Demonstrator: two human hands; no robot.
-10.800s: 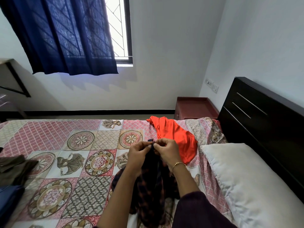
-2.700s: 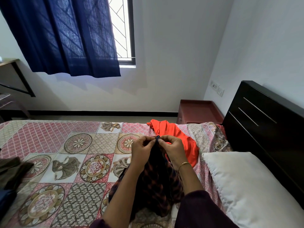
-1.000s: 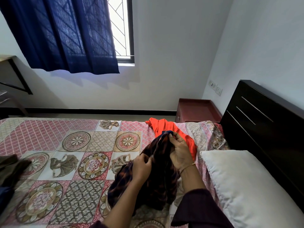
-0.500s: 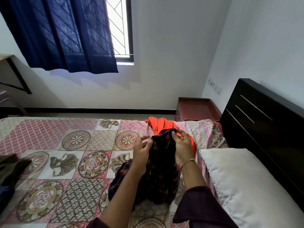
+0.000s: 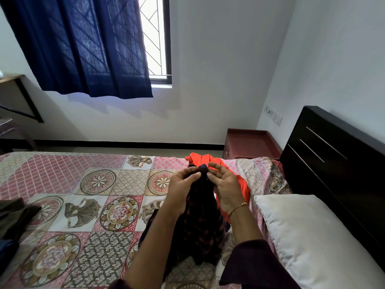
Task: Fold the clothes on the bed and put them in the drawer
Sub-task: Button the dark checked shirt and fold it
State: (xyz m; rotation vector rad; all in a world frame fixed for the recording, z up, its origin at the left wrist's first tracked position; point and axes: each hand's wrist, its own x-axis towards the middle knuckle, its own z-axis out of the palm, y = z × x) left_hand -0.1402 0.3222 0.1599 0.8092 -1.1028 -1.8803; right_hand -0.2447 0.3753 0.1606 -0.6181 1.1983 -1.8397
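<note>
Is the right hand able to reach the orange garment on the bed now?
Probably yes. The orange garment lies just beyond and beside the right hand with nothing between them. But both hands pinch the dark checked garment, so the right hand must let go first.

This is a bedroom in a home: a bed (image 5: 87, 184) under a patchwork-print sheet, a white pillow (image 5: 312, 236) against a dark headboard (image 5: 333, 155), and a red bedside cabinet (image 5: 248, 142) in the corner. A navy curtain (image 5: 83, 44) hangs over a grilled window (image 5: 155, 38), with a switch plate (image 5: 274, 115) on the white wall. At the far left stands what may be a counter (image 5: 12, 78), cut off by the frame.
</note>
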